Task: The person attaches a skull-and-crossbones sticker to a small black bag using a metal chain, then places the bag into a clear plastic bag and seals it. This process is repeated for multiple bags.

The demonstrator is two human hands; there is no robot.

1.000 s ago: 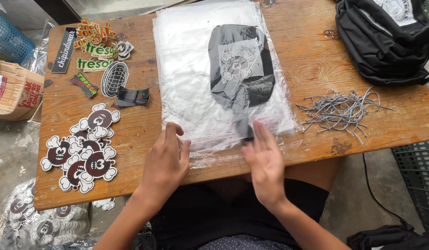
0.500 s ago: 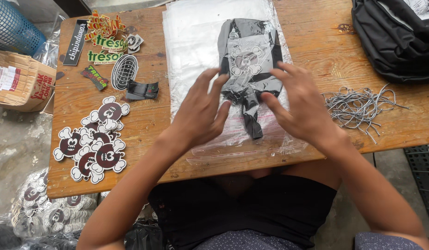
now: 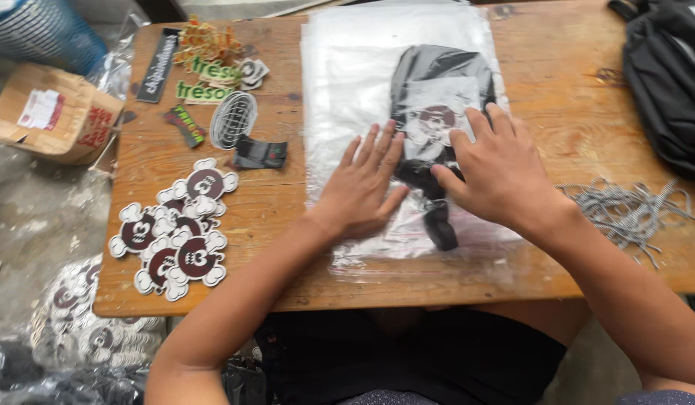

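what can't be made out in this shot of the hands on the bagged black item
- Black item, head view: its middle and lower part lie under the left hand and right hand; the shiny clear bag blurs the print.
- Black bag, head view: cut off by the top and right edges.
- Box and blue basket, head view: cut off at the left edge.
- Grey cords: too tangled to count.

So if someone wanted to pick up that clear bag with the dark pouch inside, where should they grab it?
Probably by the near edge of the clear plastic bag, coming from the person's side of the wooden table. That edge lies close to the table's front edge and is bare film, while the left hand and right hand press flat on the dark pouch in the middle. A pinch there looks easiest.
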